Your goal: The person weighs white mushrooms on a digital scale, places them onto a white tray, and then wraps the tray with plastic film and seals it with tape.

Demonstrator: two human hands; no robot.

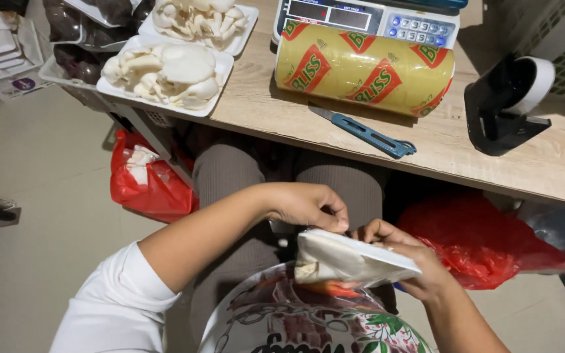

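Both my hands hold a white foam tray [354, 259] wrapped in clear film, tilted on its side in my lap below the table edge. My left hand [308, 206] grips the tray's top left corner with fingers curled over it. From underneath on the right, my right hand [403, 258] clasps the tray. What the tray holds is hidden from here.
On the wooden table [492, 153] lie a yellow roll of cling film [364, 68], a blue utility knife [364, 133], a scale [367, 18], a black tape dispenser [508, 104] and trays of white mushrooms [165, 72]. Red plastic bags [148, 180] sit on the floor.
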